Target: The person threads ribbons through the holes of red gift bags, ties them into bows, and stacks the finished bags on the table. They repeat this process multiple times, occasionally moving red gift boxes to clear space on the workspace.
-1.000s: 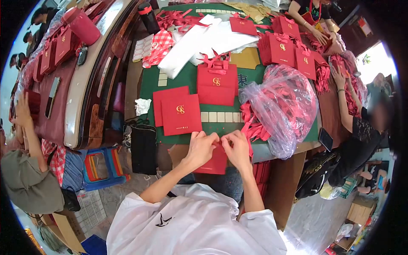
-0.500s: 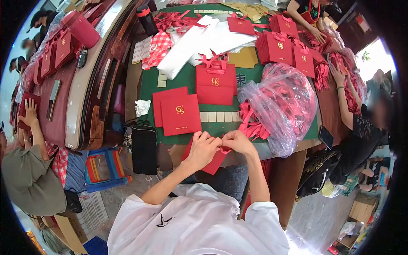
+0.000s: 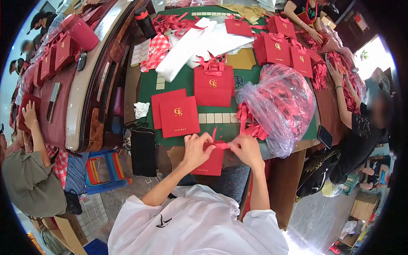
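A small red paper bag [image 3: 211,165] hangs at the table's near edge, just above my lap. My left hand [image 3: 196,152] is closed at the bag's top, pinching a red ribbon [image 3: 221,145] there. One loose ribbon end sticks up above that hand. My right hand [image 3: 247,150] pinches the other end of the ribbon, stretched sideways to the right. Beyond my left hand, a flat red bag [image 3: 180,117] with gold lettering overlaps another on the green mat. Farther back a red bag with ribbon handles [image 3: 213,85] rests on the mat.
A clear plastic sack of red ribbons [image 3: 284,108] bulges at the right, beside a phone [image 3: 325,136]. White sheets [image 3: 199,51], a black bottle [image 3: 145,22] and stacked red bags [image 3: 272,47] lie farther back. A black pouch [image 3: 143,151] hangs at the left edge. Other people work on both sides.
My right hand has moved away to the right, drawing the ribbon out between my hands. The bag below has turned more upright, and a ribbon end now points upward.
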`<state>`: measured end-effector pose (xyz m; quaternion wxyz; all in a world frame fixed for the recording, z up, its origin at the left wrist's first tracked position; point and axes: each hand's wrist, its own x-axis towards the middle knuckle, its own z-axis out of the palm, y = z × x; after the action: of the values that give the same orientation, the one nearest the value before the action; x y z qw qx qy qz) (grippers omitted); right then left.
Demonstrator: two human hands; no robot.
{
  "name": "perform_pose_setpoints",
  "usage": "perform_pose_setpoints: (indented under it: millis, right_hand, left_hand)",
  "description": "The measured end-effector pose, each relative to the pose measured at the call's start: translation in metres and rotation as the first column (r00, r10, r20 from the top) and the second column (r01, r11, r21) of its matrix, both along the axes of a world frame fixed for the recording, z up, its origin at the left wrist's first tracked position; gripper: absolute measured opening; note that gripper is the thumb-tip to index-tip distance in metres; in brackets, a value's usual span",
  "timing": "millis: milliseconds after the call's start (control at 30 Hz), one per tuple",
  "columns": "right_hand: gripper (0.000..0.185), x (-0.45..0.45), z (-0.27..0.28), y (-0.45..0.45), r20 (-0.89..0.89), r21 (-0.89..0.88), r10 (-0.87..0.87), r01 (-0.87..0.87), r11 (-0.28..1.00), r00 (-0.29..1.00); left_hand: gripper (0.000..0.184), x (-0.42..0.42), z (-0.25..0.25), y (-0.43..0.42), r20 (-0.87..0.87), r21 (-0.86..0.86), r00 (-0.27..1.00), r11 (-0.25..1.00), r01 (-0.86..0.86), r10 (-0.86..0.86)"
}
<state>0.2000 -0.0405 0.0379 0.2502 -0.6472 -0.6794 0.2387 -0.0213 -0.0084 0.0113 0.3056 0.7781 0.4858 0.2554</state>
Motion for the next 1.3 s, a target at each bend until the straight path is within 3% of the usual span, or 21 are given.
perform_pose_setpoints:
  millis: [67,133,200,267,333,367,400,467,533,567,667,733,800,867,933,1000,1067,1133,1200,1267,1300]
  right_hand:
    - [0.020,-0.001,0.019,-0.014,0.145,-0.271,0.112,-0.069,0.960,0.983]
    - [0.018,-0.006,0.020,-0.018,0.070,-0.204,0.082,-0.066,0.977,0.994]
    - [0.020,-0.014,0.024,-0.016,-0.264,-0.192,0.008,-0.060,0.980,0.965]
    - [0.021,-0.025,0.020,-0.008,-0.389,-0.237,-0.078,-0.018,0.971,0.918]
    - [0.023,-0.032,0.007,0.000,-0.502,-0.285,-0.163,0.016,0.958,0.849]
    - [0.023,-0.035,-0.005,0.005,-0.512,-0.181,-0.137,0.050,0.982,0.848]
    - [0.023,-0.037,-0.010,0.008,-0.519,-0.078,-0.112,0.084,0.993,0.847]
    - [0.022,-0.041,-0.007,0.012,-0.538,-0.160,-0.187,0.118,0.980,0.822]
    - [0.021,-0.046,-0.006,0.016,-0.551,-0.244,-0.262,0.148,0.958,0.792]
    - [0.022,-0.048,-0.006,0.018,-0.586,-0.288,-0.306,0.161,0.944,0.751]
    - [0.023,-0.051,-0.015,0.023,-0.624,-0.303,-0.354,0.202,0.931,0.696]
    - [0.023,-0.049,-0.033,0.027,-0.634,-0.272,-0.357,0.234,0.934,0.686]
    - [0.024,-0.042,-0.050,0.030,-0.570,-0.179,-0.355,0.310,0.934,0.741]
    - [0.023,-0.036,-0.053,0.029,-0.550,-0.201,-0.381,0.324,0.924,0.744]
    - [0.023,-0.033,-0.053,0.027,-0.532,-0.221,-0.401,0.335,0.916,0.746]
    - [0.021,-0.033,-0.054,0.022,-0.285,-0.017,-0.383,0.395,0.919,0.879]
    - [0.018,-0.039,-0.026,0.013,-0.158,0.005,-0.399,0.405,0.914,0.903]
    - [0.020,-0.049,-0.002,0.008,-0.205,0.086,-0.423,0.447,0.891,0.883]
    - [0.023,-0.056,-0.003,0.002,-0.305,0.131,-0.330,0.383,0.914,0.893]
    - [0.021,-0.063,0.002,-0.003,-0.156,0.293,0.078,-0.029,0.956,0.985]
    - [0.026,-0.073,0.003,-0.008,-0.377,0.119,0.109,-0.068,0.991,0.920]
  left_hand:
    - [0.020,0.001,-0.005,0.004,0.001,-0.003,1.000,1.000,-0.028,0.028]
    - [0.020,0.006,-0.009,0.007,0.016,0.038,0.999,0.998,-0.048,0.048]
    - [0.020,0.012,-0.011,0.009,-0.001,0.068,1.000,0.998,-0.016,0.016]
    - [0.020,0.017,-0.011,0.009,-0.017,0.099,1.000,0.995,0.019,-0.017]
    - [0.022,0.020,-0.010,0.006,0.066,0.315,0.998,0.949,-0.008,-0.013]
    - [0.022,0.019,-0.014,0.003,0.066,0.317,0.998,0.948,-0.009,-0.012]
    - [0.025,0.017,-0.021,-0.004,0.154,0.262,0.988,0.963,-0.059,0.018]
    - [0.027,0.016,-0.027,-0.020,0.239,0.202,0.970,0.974,-0.106,0.056]
    - [0.028,0.022,-0.028,-0.036,0.675,-0.372,0.707,0.925,0.075,0.214]
    - [0.026,0.023,-0.029,-0.042,0.711,-0.440,0.664,0.883,0.163,0.232]
    - [0.026,0.024,-0.039,-0.054,0.660,-0.558,0.731,0.764,0.324,0.172]
    - [0.020,0.025,-0.036,-0.062,0.736,-0.513,0.650,0.782,0.353,0.189]
    - [0.012,0.009,-0.031,-0.065,0.564,-0.703,0.799,0.630,0.331,0.210]
    - [0.010,-0.003,-0.029,-0.064,0.514,-0.662,0.841,0.702,0.264,0.169]
    - [0.009,-0.016,-0.008,-0.057,0.260,-0.664,0.964,0.737,0.130,0.064]
    - [0.011,-0.025,-0.015,-0.051,0.261,-0.617,0.962,0.781,0.097,0.087]
    - [0.014,-0.033,-0.017,-0.040,0.177,-0.269,0.984,0.962,0.037,0.011]
    - [0.014,-0.038,-0.019,-0.029,0.189,-0.182,0.982,0.983,0.016,0.019]
    - [0.015,-0.039,-0.014,-0.019,0.246,-0.458,0.962,0.889,0.006,0.120]
    - [0.016,-0.039,-0.009,-0.009,0.258,-0.568,0.955,0.822,0.028,0.146]
    - [0.017,-0.039,-0.010,-0.006,0.346,-0.601,0.917,0.797,0.052,0.201]
